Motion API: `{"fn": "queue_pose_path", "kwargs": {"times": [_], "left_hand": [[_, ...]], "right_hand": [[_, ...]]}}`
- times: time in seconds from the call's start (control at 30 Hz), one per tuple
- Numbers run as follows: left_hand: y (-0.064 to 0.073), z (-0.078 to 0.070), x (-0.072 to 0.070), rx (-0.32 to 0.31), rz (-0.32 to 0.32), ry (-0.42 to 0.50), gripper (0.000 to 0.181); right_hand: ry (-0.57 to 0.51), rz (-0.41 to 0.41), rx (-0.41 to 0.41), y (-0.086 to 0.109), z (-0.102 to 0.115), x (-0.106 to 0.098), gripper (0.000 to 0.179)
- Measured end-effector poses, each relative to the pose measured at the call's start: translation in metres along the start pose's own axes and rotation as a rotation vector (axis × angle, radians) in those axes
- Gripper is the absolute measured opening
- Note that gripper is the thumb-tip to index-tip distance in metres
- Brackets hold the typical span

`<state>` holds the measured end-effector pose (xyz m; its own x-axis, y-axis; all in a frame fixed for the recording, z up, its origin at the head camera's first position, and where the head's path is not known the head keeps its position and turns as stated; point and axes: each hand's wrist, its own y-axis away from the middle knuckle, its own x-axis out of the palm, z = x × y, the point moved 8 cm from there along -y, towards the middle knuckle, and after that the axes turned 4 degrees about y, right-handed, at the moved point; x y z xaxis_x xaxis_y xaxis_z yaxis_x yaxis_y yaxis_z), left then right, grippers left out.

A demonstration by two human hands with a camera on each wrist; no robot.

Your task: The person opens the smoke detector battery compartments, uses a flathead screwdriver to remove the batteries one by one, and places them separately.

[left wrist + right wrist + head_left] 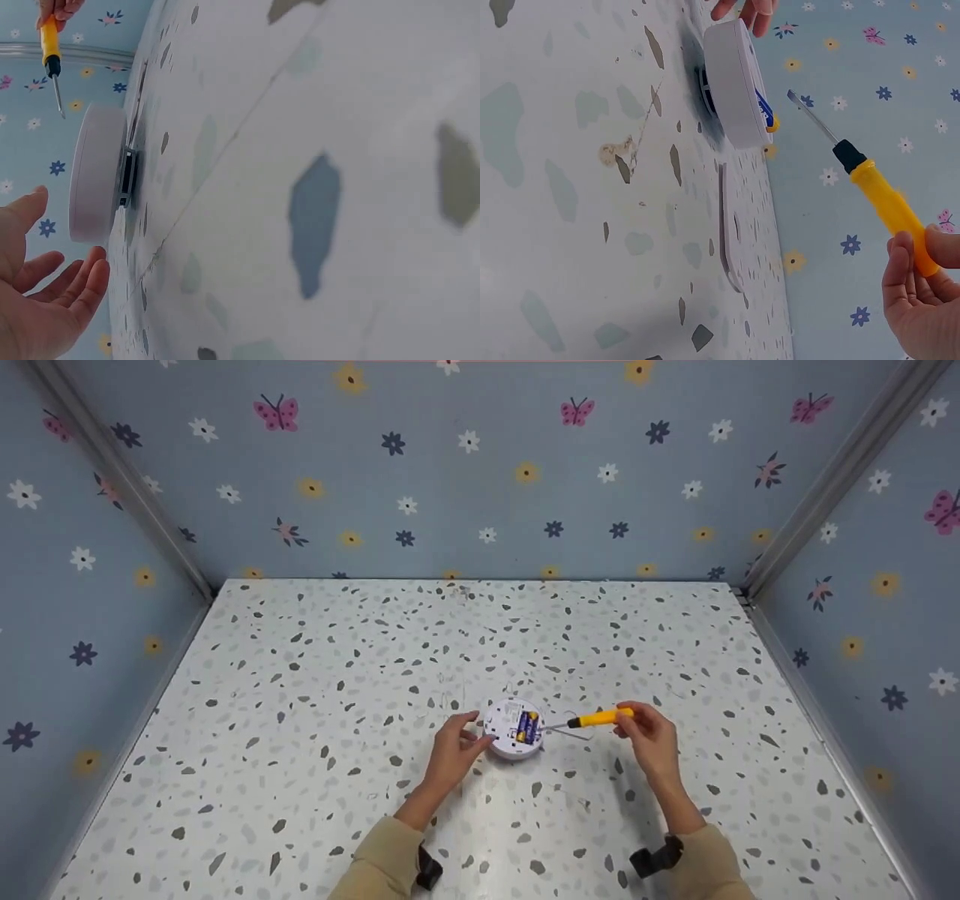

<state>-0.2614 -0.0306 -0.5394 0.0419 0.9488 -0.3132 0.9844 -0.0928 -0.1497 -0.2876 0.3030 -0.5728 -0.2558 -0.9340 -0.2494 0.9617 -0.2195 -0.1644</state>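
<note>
A round white device (502, 739) lies on the speckled table, its battery bay uncovered. Side by side in the bay sit blue-and-yellow batteries (528, 727). My left hand (452, 750) is at the left edge of the device, thumb at its rim; in the left wrist view its fingers (90, 289) are spread and loosely bent. A yellow-handled screwdriver (598, 718) is held by the handle end in my right hand (651, 739). Its metal shaft (814, 116) points left towards the device, and in the right wrist view the tip stands apart from it, above the battery side.
A thin white cover (729, 229) lies on the table just right of the device. Patterned blue walls (480, 472) enclose the table (300, 780) at the back and both sides. Small scratches and stains mark the tabletop.
</note>
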Motion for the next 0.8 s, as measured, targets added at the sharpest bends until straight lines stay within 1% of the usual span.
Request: {"fn": "queue_pose_path", "kwargs": {"times": [0.07, 0.17, 0.2, 0.23, 0.3, 0.37, 0.4, 0.47, 0.53, 0.63, 0.7, 0.77, 0.8], "left_hand": [[-0.004, 0.000, 0.001, 0.007, 0.013, -0.008, 0.048], [-0.011, 0.001, 0.003, 0.012, 0.041, -0.009, 0.050], [-0.013, 0.001, 0.004, 0.014, 0.050, -0.017, 0.050], [-0.015, 0.001, 0.005, 0.020, 0.060, -0.023, 0.051], [-0.018, 0.001, 0.008, 0.020, 0.079, -0.023, 0.054], [-0.022, 0.003, 0.010, 0.010, 0.094, -0.018, 0.056], [-0.024, 0.003, 0.011, 0.002, 0.098, -0.011, 0.056], [-0.028, 0.006, 0.013, -0.023, 0.104, 0.005, 0.057], [-0.032, 0.007, 0.016, -0.032, 0.108, 0.011, 0.058], [-0.037, 0.006, 0.020, -0.030, 0.112, 0.003, 0.057], [-0.039, 0.004, 0.022, -0.013, 0.114, -0.012, 0.056], [-0.042, 0.002, 0.024, 0.005, 0.116, -0.031, 0.054], [-0.042, 0.002, 0.026, 0.008, 0.120, -0.036, 0.054]], "right_hand": [[0.004, 0.020, -0.004, 0.004, 0.008, 0.001, 0.027], [-0.033, 0.041, 0.021, 0.013, 0.034, 0.003, 0.027], [0.007, 0.024, 0.036, 0.013, 0.034, 0.003, 0.029], [0.010, 0.026, 0.047, 0.017, 0.046, 0.003, 0.029], [0.002, 0.023, 0.061, 0.022, 0.064, 0.004, 0.028], [-0.009, 0.024, 0.053, 0.021, 0.061, 0.004, 0.027], [-0.014, 0.024, 0.043, 0.018, 0.055, 0.004, 0.028], [-0.023, 0.018, 0.018, 0.011, 0.033, 0.004, 0.028], [-0.025, 0.008, 0.003, 0.002, 0.008, 0.003, 0.028], [-0.028, -0.004, -0.020, -0.004, -0.009, 0.003, 0.029], [-0.040, -0.016, -0.013, -0.006, -0.015, 0.003, 0.028], [-0.049, -0.019, -0.006, -0.006, -0.016, 0.003, 0.028], [-0.027, -0.033, 0.009, -0.006, -0.017, 0.003, 0.029]]}}
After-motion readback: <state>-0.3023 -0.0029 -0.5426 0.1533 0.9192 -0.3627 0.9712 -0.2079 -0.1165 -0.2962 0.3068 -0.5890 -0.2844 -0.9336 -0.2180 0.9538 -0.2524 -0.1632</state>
